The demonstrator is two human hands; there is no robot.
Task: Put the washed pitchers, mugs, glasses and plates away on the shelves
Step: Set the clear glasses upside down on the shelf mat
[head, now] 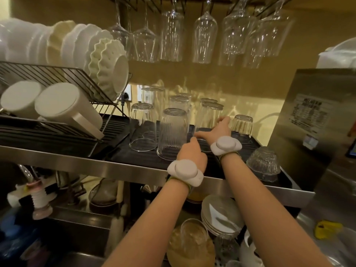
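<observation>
Several clear glasses stand upside down on a black drying mat (133,153) on the steel shelf (86,165). My right hand (218,130) grips a tall upturned glass (211,112) near the mat's middle, thumb on its left and fingers round its right side. My left hand (192,153) reaches in just below, its fingertip touching that glass's lower edge, beside a ribbed glass (172,132). Two white pitchers (65,106) lie in the wire dish rack (57,74) at left, with white plates (107,62) standing above them.
Wine glasses (204,35) hang stem-up from a rail overhead. A small glass (241,126) and an upturned glass bowl (264,162) sit right of my hands. A steel machine (317,122) blocks the right side. Stacked plates (219,216) and a glass (192,237) lie under the shelf.
</observation>
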